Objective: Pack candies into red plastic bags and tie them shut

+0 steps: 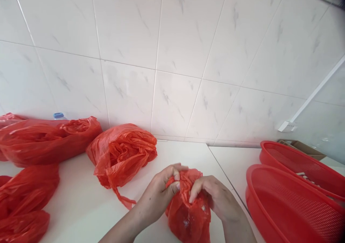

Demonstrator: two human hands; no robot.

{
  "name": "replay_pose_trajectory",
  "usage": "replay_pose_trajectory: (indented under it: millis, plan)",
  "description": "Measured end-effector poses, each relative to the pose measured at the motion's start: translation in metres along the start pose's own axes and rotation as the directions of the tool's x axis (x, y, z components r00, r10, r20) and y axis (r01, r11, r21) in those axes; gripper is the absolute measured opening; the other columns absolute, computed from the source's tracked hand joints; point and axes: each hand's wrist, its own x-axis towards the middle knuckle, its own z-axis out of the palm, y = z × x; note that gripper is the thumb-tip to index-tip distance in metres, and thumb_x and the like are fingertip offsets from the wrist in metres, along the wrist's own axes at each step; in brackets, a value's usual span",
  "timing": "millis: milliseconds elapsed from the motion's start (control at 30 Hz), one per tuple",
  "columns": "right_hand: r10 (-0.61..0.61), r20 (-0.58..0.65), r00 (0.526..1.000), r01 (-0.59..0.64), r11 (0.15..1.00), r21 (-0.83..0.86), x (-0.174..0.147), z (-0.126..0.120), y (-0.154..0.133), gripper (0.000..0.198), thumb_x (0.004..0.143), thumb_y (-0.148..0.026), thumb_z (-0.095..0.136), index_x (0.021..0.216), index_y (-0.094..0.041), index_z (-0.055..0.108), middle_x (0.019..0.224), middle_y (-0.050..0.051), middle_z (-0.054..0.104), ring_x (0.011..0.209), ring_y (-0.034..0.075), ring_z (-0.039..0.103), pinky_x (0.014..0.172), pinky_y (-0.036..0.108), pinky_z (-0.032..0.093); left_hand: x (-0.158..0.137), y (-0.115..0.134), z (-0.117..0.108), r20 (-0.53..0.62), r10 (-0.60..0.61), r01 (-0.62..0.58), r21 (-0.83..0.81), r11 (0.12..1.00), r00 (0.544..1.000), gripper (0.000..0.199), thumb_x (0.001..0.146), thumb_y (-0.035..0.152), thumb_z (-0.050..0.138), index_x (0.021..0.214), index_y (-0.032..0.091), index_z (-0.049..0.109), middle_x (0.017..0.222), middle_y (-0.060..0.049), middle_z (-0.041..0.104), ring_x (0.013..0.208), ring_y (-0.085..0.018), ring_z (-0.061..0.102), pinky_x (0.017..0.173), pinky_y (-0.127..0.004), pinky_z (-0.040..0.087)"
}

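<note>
Left hand (165, 186) and right hand (219, 197) pinched the gathered neck of a small red bag (187, 221) between them, apparently to keep it bunched, over the near part of the desk (83, 210). Bulkier red bags (126, 142) lay leftward, perhaps leaving elbow room; red baskets (252, 191) stood to the right.

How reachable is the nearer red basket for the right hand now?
Likely yes: the nearer red basket sits to the right of the right hand, and nothing visible stands between them. The hand is pinching the gathered red bag, so it would probably need to let go first.
</note>
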Motion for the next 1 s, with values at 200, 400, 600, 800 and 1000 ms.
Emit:
replay_pose_trajectory:
  millis: [200,400,600,800,1000]
  plan:
    - [0.173,-0.250,0.953,-0.248,0.918,-0.310,-0.004,0.004,-0.008,0.016,0.075,-0.014,0.052,0.087,-0.024,0.055,0.068,-0.006,0.049,0.059,0.009,0.042,0.056,0.021,0.035,-0.002,-0.007,0.006,-0.029,-0.087,0.089,0.093,0.992,0.996,0.014,0.090,0.022,0.044,0.077,0.022,0.039,0.066,0.007,0.041,0.060,-0.011,0.034,0.055,-0.023,0.029]
    - [0.069,-0.545,0.836,-0.372,0.801,-0.469,0.008,0.011,0.001,0.023,0.080,-0.020,0.044,0.096,-0.029,0.058,0.072,-0.004,0.053,0.062,0.012,0.047,0.056,0.024,0.037,-0.002,-0.002,0.010,-0.046,-0.125,0.130,0.152,0.980,0.991,0.015,0.087,0.022,0.046,0.074,0.023,0.039,0.063,0.008,0.042,0.057,-0.011,0.033,0.053,-0.022,0.028]
    - [0.096,-0.234,0.967,-0.148,0.965,-0.215,0.003,0.008,-0.014,0.026,0.078,-0.014,0.047,0.097,-0.022,0.062,0.085,-0.001,0.059,0.076,0.012,0.053,0.070,0.025,0.042,0.001,-0.006,0.009,-0.093,-0.097,0.117,0.238,0.964,0.991,0.015,0.085,0.020,0.049,0.072,0.022,0.041,0.065,0.006,0.050,0.060,-0.012,0.041,0.057,-0.023,0.032]
    - [0.073,-0.450,0.890,-0.132,0.986,-0.102,0.009,-0.009,0.002,0.012,0.083,-0.028,0.052,0.084,-0.019,0.059,0.077,0.000,0.057,0.069,0.013,0.052,0.067,0.026,0.042,-0.010,0.000,0.002,-0.039,0.060,-0.044,0.333,0.942,0.997,0.020,0.078,0.007,0.050,0.069,0.022,0.040,0.084,0.000,0.055,0.079,-0.015,0.052,0.071,-0.027,0.041]
    - [-0.022,-0.602,0.798,-0.091,0.983,-0.157,0.005,-0.037,0.031,0.023,0.080,-0.039,0.060,0.094,-0.022,0.054,0.084,0.001,0.056,0.079,0.016,0.054,0.076,0.032,0.044,-0.038,0.001,-0.019,0.112,0.051,-0.083,0.312,0.946,0.992,0.016,0.084,0.017,0.055,0.073,0.022,0.045,0.098,-0.003,0.057,0.084,-0.017,0.057,0.073,-0.029,0.046]
